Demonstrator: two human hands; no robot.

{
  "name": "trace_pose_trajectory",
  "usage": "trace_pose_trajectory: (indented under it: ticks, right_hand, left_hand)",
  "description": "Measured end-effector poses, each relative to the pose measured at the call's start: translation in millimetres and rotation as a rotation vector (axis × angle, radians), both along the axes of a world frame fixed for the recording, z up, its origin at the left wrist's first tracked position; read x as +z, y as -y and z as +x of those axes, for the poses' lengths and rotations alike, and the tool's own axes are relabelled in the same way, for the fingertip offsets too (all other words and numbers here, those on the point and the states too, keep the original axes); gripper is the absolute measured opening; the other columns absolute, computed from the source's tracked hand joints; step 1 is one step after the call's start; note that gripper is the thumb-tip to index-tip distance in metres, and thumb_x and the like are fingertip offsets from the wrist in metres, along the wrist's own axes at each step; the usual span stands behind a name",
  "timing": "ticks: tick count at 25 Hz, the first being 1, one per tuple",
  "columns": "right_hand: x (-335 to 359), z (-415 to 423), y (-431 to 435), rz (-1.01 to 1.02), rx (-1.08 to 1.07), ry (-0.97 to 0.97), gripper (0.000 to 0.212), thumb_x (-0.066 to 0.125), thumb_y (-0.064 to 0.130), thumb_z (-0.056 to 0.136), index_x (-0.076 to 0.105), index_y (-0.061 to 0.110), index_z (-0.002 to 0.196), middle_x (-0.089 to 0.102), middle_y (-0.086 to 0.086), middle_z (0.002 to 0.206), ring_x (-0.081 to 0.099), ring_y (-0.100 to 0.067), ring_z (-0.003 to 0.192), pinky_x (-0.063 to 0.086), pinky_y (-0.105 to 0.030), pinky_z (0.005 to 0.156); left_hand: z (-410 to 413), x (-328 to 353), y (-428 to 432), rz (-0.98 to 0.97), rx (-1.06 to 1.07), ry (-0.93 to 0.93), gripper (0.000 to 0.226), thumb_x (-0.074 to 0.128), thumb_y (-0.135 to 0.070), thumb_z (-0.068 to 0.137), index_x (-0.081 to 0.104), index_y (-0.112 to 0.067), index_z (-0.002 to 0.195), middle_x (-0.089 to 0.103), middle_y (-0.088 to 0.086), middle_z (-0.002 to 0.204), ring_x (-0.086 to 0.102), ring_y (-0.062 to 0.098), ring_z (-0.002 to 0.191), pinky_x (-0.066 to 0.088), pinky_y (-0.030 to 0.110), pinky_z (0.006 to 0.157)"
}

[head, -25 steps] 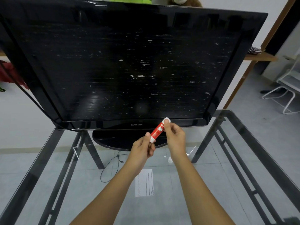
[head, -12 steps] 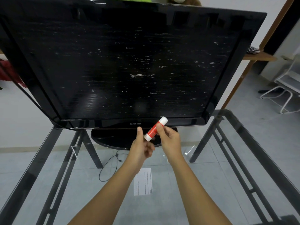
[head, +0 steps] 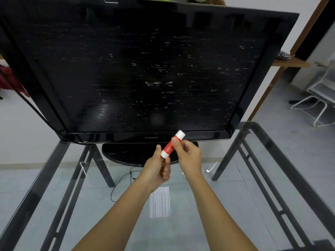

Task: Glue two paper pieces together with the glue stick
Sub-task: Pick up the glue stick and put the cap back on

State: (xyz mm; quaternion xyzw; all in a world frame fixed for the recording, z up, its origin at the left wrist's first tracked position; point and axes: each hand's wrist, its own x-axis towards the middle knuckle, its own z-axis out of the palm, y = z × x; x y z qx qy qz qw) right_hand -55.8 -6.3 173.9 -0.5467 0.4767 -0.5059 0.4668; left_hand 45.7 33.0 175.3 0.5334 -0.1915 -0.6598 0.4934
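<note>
A red and white glue stick (head: pixel 170 147) is held tilted above the glass table, its white cap pointing up and to the right. My right hand (head: pixel 188 156) grips its upper red part between thumb and fingers. My left hand (head: pixel 157 169) pinches the white lower end. A small white paper piece (head: pixel 160 202) with printed lines lies flat on the glass, below my hands and between my forearms. I see only this one paper piece.
A large black monitor (head: pixel 137 73) on an oval stand (head: pixel 130 154) fills the back of the glass table (head: pixel 272 178). A cable (head: pixel 123 180) lies on the floor beneath. A white chair (head: pixel 320 98) stands at the far right.
Both hands and the glue stick shifted slightly left and down in the view. My right fingers slid from the cap's tip down to the red body, leaving the white cap exposed.
</note>
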Motion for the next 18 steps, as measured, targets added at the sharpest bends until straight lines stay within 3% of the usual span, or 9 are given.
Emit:
trace_pose_trajectory:
  ticks: [3, 5, 7, 8, 11, 13, 15, 18]
  right_hand:
    - [-1.8, -1.8, 0.4, 0.009, -0.029, 0.001, 0.048, 0.060, 0.063, 0.071, 0.065, 0.016, 0.067, 0.055, 0.010, 0.054, 0.046, -0.001, 0.052, 0.041, -0.017, 0.052]
    - [0.9, -1.8, 0.5, 0.009, -0.024, -0.001, 0.049, 0.058, 0.063, 0.072, 0.064, 0.015, 0.067, 0.056, 0.003, 0.059, 0.049, -0.006, 0.057, 0.044, -0.022, 0.057]
    - [2.4, -1.3, 0.9, 0.000, -0.003, -0.003, 0.047, 0.057, 0.064, 0.072, 0.064, 0.018, 0.066, 0.058, 0.002, 0.061, 0.052, -0.007, 0.060, 0.047, -0.022, 0.060]
    - [2.3, -1.4, 1.0, -0.002, 0.002, -0.004, 0.047, 0.057, 0.064, 0.072, 0.064, 0.018, 0.067, 0.060, 0.001, 0.063, 0.053, -0.007, 0.061, 0.047, -0.022, 0.061]
    - [-1.6, -2.5, 0.7, 0.019, -0.026, 0.003, 0.051, 0.059, 0.066, 0.068, 0.064, 0.016, 0.068, 0.059, 0.002, 0.062, 0.052, -0.005, 0.060, 0.046, -0.021, 0.060]
    - [-5.1, -4.1, 0.0, 0.040, -0.049, 0.017, 0.054, 0.058, 0.068, 0.067, 0.064, 0.014, 0.069, 0.060, 0.002, 0.063, 0.053, -0.005, 0.061, 0.046, -0.019, 0.061]
    - [-6.7, -5.3, 0.3, 0.046, -0.060, 0.020, 0.054, 0.057, 0.069, 0.067, 0.065, 0.015, 0.071, 0.062, 0.000, 0.066, 0.055, -0.007, 0.064, 0.047, -0.019, 0.064]
    - [-3.6, -6.2, 1.5, 0.060, -0.054, 0.006, 0.054, 0.055, 0.072, 0.065, 0.066, 0.020, 0.070, 0.064, 0.000, 0.067, 0.058, -0.005, 0.065, 0.048, -0.017, 0.064]
  left_hand:
    - [-2.8, -13.1, -4.3, -0.346, 0.107, 0.229, 0.027, 0.046, -0.043, 0.092, 0.055, -0.018, 0.093, 0.064, 0.003, 0.068, 0.058, 0.012, 0.057, 0.048, 0.022, 0.056]
    - [-3.4, -19.0, -9.7, -0.535, 0.105, 0.476, 0.016, 0.049, -0.039, 0.091, 0.054, -0.025, 0.095, 0.067, -0.003, 0.074, 0.063, 0.008, 0.068, 0.051, 0.017, 0.063]
    - [-3.1, -22.6, -9.7, -0.530, 0.113, 0.620, 0.024, 0.040, -0.047, 0.091, 0.055, -0.028, 0.090, 0.065, -0.006, 0.065, 0.061, 0.003, 0.061, 0.049, 0.012, 0.059]
    - [-2.7, -21.7, -7.8, -0.486, 0.103, 0.605, 0.034, 0.034, -0.050, 0.092, 0.057, -0.026, 0.085, 0.062, -0.006, 0.057, 0.058, 0.003, 0.054, 0.047, 0.012, 0.054]
    - [-0.9, -9.3, 0.7, -0.183, -0.011, 0.344, 0.050, 0.029, -0.052, 0.094, 0.054, -0.015, 0.070, 0.050, -0.005, 0.042, 0.043, 0.006, 0.038, 0.039, 0.019, 0.041]
    - [-2.1, -5.9, 2.4, -0.123, -0.039, 0.294, 0.049, 0.030, -0.052, 0.094, 0.055, -0.016, 0.073, 0.052, -0.003, 0.044, 0.044, 0.007, 0.037, 0.038, 0.020, 0.043]
    - [-5.6, -10.4, -1.2, -0.280, 0.000, 0.504, 0.041, 0.031, -0.054, 0.092, 0.056, -0.022, 0.086, 0.062, -0.002, 0.057, 0.054, 0.003, 0.045, 0.043, 0.017, 0.049]
    - [-7.8, -15.8, -10.4, -0.538, 0.006, 0.849, 0.036, 0.034, -0.056, 0.085, 0.051, -0.025, 0.092, 0.061, -0.003, 0.069, 0.058, -0.002, 0.060, 0.043, 0.007, 0.051]
